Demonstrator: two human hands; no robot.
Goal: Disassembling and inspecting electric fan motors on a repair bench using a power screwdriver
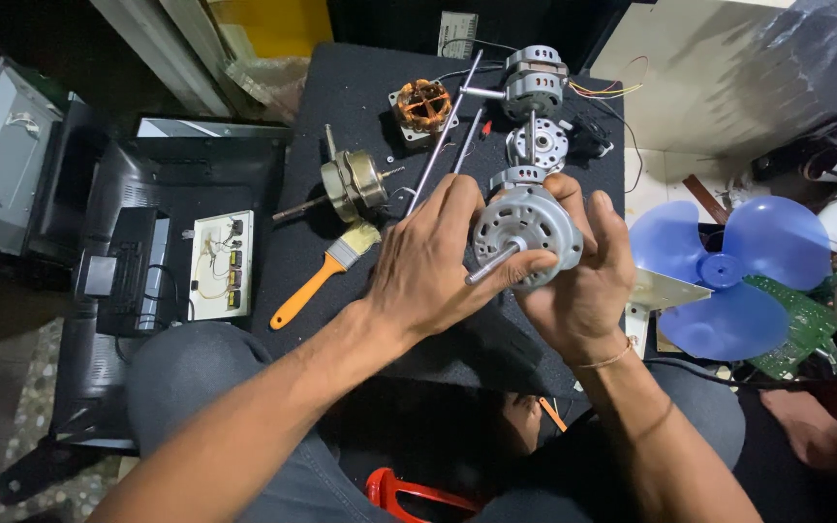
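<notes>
Red-handled tool (409,492) — lowest in view, between the knees, partly hidden.

Left hand (433,261) — fingers closed over the top and near side of a grey fan motor (525,237), thumb by its protruding steel shaft (492,263).

Right hand (583,276) — cupped under and behind the same motor, fingers wrapped round its housing; the motor is held clear above the black bench (341,116).

Paintbrush (326,271) — orange handle, lying on the bench just left of the left hand.

Blue fan blade (724,276) — on the floor to the right, near a green circuit board (791,334).

Brass-coloured rotor with shaft (353,184) — beyond the brush.

Two steel rods (449,131) — lying diagonally, mid-bench.

Motor end cap (537,143) — behind the held motor.

Copper-wound stator (422,105) — far side of the bench.

Second grey motor (533,82) — farthest, wires trailing right.
</notes>
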